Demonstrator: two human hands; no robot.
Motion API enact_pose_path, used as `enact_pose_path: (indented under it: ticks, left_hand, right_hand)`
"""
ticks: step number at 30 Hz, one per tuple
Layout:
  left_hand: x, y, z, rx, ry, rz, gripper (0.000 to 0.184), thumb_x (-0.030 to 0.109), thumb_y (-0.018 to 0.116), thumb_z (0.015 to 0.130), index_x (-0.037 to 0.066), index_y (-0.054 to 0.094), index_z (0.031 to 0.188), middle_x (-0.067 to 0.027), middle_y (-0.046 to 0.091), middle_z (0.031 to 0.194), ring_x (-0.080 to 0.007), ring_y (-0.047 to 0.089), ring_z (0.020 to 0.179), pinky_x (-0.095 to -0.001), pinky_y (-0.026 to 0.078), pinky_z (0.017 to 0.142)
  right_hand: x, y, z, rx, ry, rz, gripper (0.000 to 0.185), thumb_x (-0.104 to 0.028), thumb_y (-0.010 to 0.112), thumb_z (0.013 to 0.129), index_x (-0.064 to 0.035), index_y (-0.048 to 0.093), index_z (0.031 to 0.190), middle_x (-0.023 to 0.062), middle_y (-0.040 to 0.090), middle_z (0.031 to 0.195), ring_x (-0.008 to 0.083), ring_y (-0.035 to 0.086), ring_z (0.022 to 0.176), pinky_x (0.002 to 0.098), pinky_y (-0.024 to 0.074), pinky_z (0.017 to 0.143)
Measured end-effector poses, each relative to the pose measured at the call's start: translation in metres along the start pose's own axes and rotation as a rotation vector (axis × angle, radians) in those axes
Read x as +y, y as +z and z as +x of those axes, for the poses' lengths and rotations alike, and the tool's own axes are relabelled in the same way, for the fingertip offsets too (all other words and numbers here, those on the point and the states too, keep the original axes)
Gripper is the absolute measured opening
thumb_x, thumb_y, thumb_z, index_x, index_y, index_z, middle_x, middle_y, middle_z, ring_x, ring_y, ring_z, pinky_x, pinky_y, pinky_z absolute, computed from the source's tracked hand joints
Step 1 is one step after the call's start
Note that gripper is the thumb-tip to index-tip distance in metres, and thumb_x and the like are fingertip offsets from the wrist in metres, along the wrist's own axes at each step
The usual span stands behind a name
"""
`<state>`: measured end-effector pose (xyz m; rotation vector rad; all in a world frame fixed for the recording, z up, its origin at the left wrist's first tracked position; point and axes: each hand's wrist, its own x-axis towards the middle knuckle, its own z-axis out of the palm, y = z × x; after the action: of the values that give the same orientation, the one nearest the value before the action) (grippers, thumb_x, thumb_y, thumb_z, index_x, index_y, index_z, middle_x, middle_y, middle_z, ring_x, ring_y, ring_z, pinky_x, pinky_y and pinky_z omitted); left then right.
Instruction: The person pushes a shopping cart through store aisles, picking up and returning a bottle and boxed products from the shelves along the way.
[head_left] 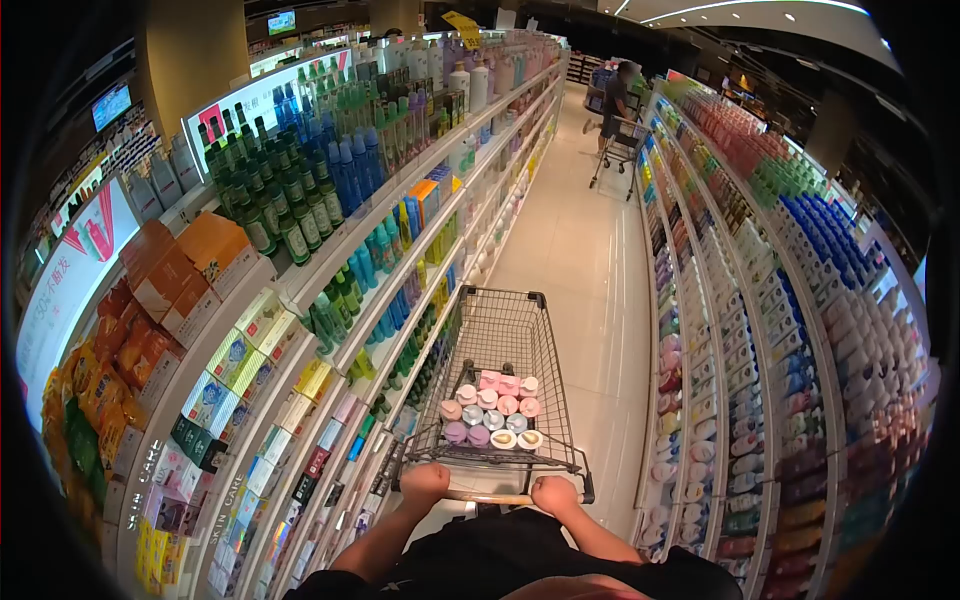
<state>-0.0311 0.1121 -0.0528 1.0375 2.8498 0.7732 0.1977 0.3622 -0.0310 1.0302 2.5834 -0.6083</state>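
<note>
My left hand [425, 484] is closed round the left end of the shopping cart's handle [488, 498]. Towards the handle's other end, my right hand [555, 494] grips it as well. Ahead of both hands extends the wire shopping cart [549, 372]. In its near part stand several pump bottles [488, 399] in pink, white, grey and purple, packed in rows. Two white round tops [516, 439] with gold marks sit at the row closest to me. My fingers' undersides are hidden from view.
Shelves of green and blue bottles [290, 200] and boxed skin care [220, 365] line the left side, close to the cart. Shelves with many bottles [740, 330] run along the right. Down the pale tiled aisle [575, 220], a person [616, 105] stands by another cart [622, 145].
</note>
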Motion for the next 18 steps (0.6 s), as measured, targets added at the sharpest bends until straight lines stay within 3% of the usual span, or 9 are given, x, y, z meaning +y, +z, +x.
enact_pose_path:
  ticks: [2, 6, 13, 16, 18]
  left_hand:
    - [0.000, 0.009, 0.010, 0.070, 0.050, -0.032, 0.029, 0.028, 0.065, 0.091, 0.009, 0.074, 0.071, -0.0183, 0.070, 0.066, -0.0407, 0.070, 0.060, -0.0552, 0.056, 0.056]
    - [0.018, 0.008, 0.034, 0.049, -0.007, -0.012, 0.033, 0.030, 0.061, 0.094, 0.008, 0.074, 0.071, -0.0192, 0.071, 0.069, -0.0415, 0.071, 0.062, -0.0560, 0.057, 0.058]
    - [0.050, 0.014, 0.079, -0.160, -0.158, 0.111, 0.036, 0.034, 0.057, 0.096, 0.011, 0.080, 0.082, -0.0192, 0.078, 0.086, -0.0419, 0.077, 0.081, -0.0559, 0.061, 0.074]
    - [0.062, 0.017, 0.107, -0.241, -0.260, 0.084, 0.039, 0.040, 0.055, 0.096, 0.016, 0.085, 0.094, -0.0178, 0.081, 0.096, -0.0414, 0.078, 0.092, -0.0556, 0.061, 0.084]
    - [0.071, 0.017, 0.124, -0.270, -0.255, 0.119, 0.039, 0.040, 0.054, 0.095, 0.016, 0.085, 0.095, -0.0179, 0.081, 0.097, -0.0413, 0.078, 0.093, -0.0551, 0.061, 0.084]
  right_hand:
    - [0.006, 0.001, 0.013, 0.025, -0.001, -0.012, 0.036, -0.032, 0.053, 0.095, -0.0128, 0.084, 0.100, 0.0166, 0.081, 0.104, 0.0403, 0.077, 0.100, 0.0541, 0.0614, 0.090]
    - [0.011, -0.024, 0.033, -0.002, -0.023, 0.007, 0.039, -0.033, 0.053, 0.097, -0.0124, 0.085, 0.102, 0.0185, 0.082, 0.106, 0.0405, 0.078, 0.102, 0.0537, 0.0616, 0.091]
    - [0.022, -0.050, 0.070, 0.145, -0.024, 0.048, 0.032, -0.030, 0.056, 0.099, -0.0086, 0.080, 0.104, 0.0184, 0.081, 0.102, 0.0403, 0.078, 0.097, 0.0545, 0.0606, 0.087]
    - [0.031, -0.055, 0.089, 0.243, -0.046, 0.100, 0.024, -0.025, 0.060, 0.097, -0.0072, 0.076, 0.098, 0.0191, 0.080, 0.099, 0.0405, 0.077, 0.094, 0.0538, 0.0604, 0.084]
    - [0.034, -0.061, 0.102, 0.293, -0.065, 0.130, 0.018, -0.020, 0.061, 0.093, -0.0074, 0.074, 0.094, 0.0199, 0.080, 0.097, 0.0405, 0.077, 0.090, 0.0530, 0.0604, 0.081]
